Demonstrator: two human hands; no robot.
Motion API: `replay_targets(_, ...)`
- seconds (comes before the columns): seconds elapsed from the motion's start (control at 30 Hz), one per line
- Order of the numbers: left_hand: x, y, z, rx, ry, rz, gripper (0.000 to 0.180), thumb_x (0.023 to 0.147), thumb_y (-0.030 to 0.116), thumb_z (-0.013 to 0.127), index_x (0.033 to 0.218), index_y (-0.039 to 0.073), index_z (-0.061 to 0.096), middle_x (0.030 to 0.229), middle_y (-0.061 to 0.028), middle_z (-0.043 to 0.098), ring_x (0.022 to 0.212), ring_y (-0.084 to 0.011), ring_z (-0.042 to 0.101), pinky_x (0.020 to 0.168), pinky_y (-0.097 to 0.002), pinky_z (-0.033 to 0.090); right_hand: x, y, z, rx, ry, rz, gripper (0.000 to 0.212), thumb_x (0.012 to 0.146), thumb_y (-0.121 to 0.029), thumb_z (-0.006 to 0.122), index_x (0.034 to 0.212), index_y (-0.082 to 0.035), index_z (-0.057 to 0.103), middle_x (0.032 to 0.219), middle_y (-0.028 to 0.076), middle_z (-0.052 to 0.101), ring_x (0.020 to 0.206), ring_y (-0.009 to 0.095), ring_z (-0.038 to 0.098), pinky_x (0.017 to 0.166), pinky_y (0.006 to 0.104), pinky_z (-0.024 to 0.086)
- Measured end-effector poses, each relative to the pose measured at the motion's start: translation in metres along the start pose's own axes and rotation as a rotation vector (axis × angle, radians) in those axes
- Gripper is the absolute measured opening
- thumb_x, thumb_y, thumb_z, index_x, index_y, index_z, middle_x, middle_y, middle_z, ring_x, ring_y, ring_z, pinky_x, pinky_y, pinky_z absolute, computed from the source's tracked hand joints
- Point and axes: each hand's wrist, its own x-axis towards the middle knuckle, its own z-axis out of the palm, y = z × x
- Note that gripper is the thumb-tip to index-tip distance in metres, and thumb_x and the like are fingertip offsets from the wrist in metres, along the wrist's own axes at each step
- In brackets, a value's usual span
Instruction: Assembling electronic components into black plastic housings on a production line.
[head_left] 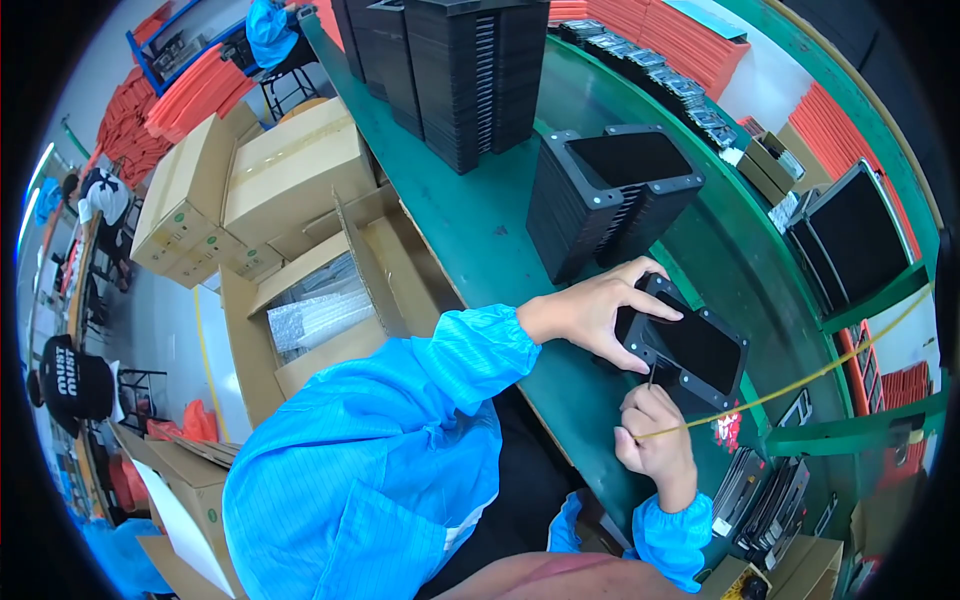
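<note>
On the green bench lies a stack of black rectangular frames with dark glossy panels, and its top frame faces up. My left hand grips the near left end of this frame, thumb and forefinger spread across its corners. Below it, my right hand is closed in a pinch around a thin metal rod, whose tip meets the frame's near edge. The rest of the rod is hidden in my fingers. A yellow cord runs from beside my right hand toward the right.
A taller stack of black frames stands beyond my left hand, with higher black stacks behind. An open carton holds bubble-wrapped pieces at left. Flat panels lean near my right sleeve. A green rail borders the bench.
</note>
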Motion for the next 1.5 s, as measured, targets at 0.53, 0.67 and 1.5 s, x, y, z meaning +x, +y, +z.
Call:
replay_targets(0.53,-0.002,-0.001,0.002,0.03,0.012,0.01,0.073,0.061,0.032,0.092,0.128,0.015,0.07,0.139,-0.0212,0.044,0.129,-0.0388,0.048,0.109,-0.0435,0.04,-0.006,0.01,0.028,-0.178,0.078,-0.088,0.018,0.067,-0.009,0.069,0.067,-0.005,0.052,0.074,0.012,0.048,0.066,0.032,0.052,0.059,0.0418,0.046)
replay_targets(0.67,-0.004,-0.001,0.002,0.037,0.008,0.022,0.074,0.061,0.032,0.092,0.13,0.016,0.069,0.14,-0.0215,0.043,0.131,-0.0395,0.047,0.11,-0.0436,0.04,-0.006,0.009,0.031,-0.205,0.079,-0.069,0.021,0.066,-0.011,0.07,0.062,-0.005,0.05,0.072,0.011,0.046,0.064,0.031,0.051,0.057,0.041,0.045)
replay_targets(1.5,0.036,0.074,-0.033,0.301,0.136,0.188,0.057,0.058,0.032,0.092,0.11,0.014,0.075,0.131,-0.0233,0.048,0.115,-0.0386,0.057,0.096,-0.0397,0.05,0.062,-0.045,-0.079,0.742,0.496,0.118,0.056,0.106,-0.034,0.037,0.056,-0.009,0.029,0.064,0.008,0.039,0.049,0.021,0.048,0.043,0.0286,0.036)
